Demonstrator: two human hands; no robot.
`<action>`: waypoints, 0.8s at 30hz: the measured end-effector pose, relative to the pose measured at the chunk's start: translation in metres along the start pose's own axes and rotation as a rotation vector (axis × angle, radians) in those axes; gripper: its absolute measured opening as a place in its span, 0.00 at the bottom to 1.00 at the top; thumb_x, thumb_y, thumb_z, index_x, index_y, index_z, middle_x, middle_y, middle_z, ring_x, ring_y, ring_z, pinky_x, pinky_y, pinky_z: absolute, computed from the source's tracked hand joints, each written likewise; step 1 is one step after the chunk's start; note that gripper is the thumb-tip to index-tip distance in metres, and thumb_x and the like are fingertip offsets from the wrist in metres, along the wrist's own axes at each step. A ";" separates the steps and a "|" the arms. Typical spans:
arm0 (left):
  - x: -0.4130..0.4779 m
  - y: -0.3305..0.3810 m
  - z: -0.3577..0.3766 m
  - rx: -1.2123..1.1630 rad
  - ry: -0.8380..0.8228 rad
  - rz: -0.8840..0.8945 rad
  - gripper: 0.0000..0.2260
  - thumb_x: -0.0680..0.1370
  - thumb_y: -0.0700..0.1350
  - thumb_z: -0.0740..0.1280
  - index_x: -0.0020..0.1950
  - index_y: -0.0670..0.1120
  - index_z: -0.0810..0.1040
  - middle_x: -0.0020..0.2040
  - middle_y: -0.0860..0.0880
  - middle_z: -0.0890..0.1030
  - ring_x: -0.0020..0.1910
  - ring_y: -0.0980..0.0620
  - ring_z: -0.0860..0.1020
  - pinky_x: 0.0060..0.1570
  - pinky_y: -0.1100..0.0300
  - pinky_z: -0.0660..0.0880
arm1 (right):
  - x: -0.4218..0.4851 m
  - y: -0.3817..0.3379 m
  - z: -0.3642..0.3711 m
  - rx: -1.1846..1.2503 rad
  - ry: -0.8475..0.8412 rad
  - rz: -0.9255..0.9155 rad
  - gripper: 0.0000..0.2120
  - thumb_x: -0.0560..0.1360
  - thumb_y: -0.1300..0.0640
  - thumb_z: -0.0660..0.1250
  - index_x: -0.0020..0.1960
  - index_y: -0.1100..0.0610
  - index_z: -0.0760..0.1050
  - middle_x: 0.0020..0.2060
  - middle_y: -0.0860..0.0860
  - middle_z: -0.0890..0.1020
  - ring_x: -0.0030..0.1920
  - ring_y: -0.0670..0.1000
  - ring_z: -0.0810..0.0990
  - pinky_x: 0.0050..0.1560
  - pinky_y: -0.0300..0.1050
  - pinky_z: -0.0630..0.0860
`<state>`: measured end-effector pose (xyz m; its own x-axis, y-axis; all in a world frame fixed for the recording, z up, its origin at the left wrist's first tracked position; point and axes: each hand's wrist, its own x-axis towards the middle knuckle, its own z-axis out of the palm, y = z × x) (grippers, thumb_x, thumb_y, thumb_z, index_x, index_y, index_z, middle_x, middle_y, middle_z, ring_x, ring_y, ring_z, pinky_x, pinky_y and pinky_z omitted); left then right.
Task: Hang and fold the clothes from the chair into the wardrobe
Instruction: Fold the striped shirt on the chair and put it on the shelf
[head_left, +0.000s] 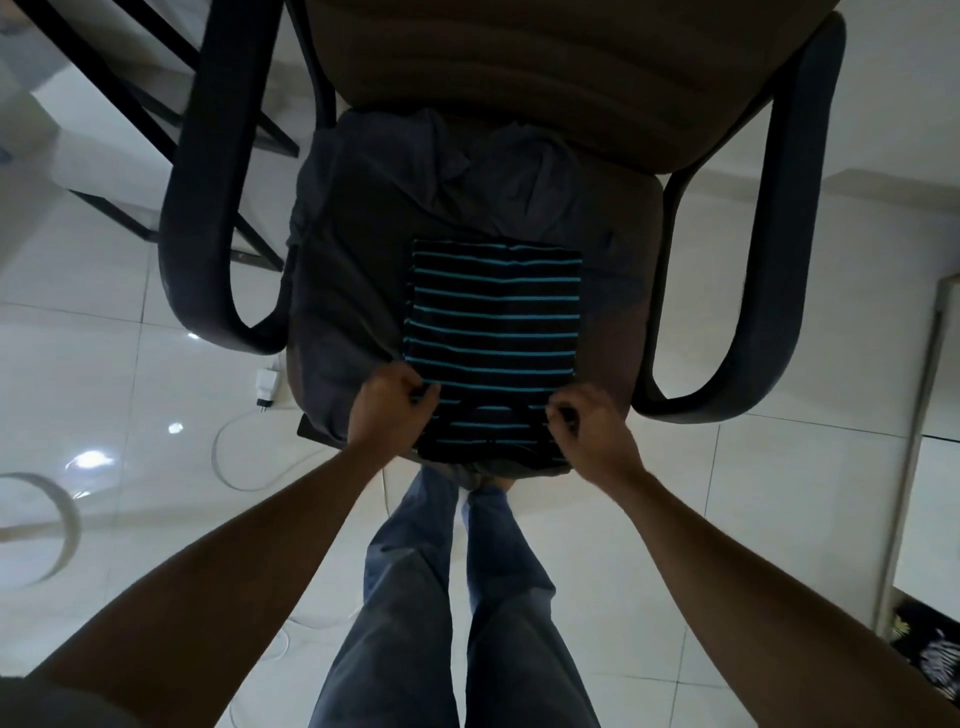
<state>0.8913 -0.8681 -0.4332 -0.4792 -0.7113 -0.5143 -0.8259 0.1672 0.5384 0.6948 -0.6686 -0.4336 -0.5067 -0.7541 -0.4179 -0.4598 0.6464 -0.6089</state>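
A black garment with thin teal stripes (493, 322) lies folded into a rectangle on the chair (769, 260), on top of a rumpled dark grey cloth (395, 208) that covers the seat. My left hand (389, 410) pinches the garment's near left corner. My right hand (587, 426) pinches its near right corner. The near edge of the garment bunches between my hands at the seat's front edge.
The chair has dark curved armrests (208, 208) on both sides and a brown padded back (571, 78). A white plug and cable (267, 389) lie on the glossy tiled floor at left. A black frame (130, 104) stands at the upper left. My legs stand just before the seat.
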 end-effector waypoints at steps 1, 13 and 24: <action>0.013 0.006 -0.003 -0.113 0.041 -0.059 0.09 0.77 0.52 0.71 0.49 0.48 0.76 0.41 0.53 0.79 0.38 0.57 0.77 0.40 0.66 0.72 | 0.013 -0.004 -0.003 0.032 0.043 0.017 0.10 0.79 0.52 0.66 0.57 0.55 0.78 0.54 0.51 0.79 0.57 0.50 0.77 0.59 0.50 0.77; 0.156 0.054 -0.012 -0.486 0.214 -0.265 0.18 0.74 0.49 0.75 0.57 0.46 0.72 0.52 0.49 0.79 0.50 0.53 0.79 0.53 0.60 0.78 | 0.175 -0.023 -0.023 0.452 0.244 0.317 0.24 0.79 0.54 0.67 0.73 0.56 0.66 0.41 0.42 0.79 0.47 0.42 0.80 0.57 0.38 0.76; 0.183 0.045 -0.021 -0.327 0.174 -0.156 0.21 0.73 0.44 0.76 0.62 0.47 0.73 0.56 0.50 0.79 0.51 0.55 0.78 0.47 0.71 0.75 | 0.189 -0.012 -0.026 0.348 0.363 0.389 0.18 0.79 0.56 0.66 0.68 0.55 0.72 0.47 0.47 0.81 0.47 0.43 0.79 0.47 0.26 0.72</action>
<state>0.7729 -1.0054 -0.4889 -0.2744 -0.8207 -0.5011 -0.7333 -0.1585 0.6612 0.5857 -0.8157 -0.4880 -0.8318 -0.3450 -0.4349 0.0408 0.7433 -0.6677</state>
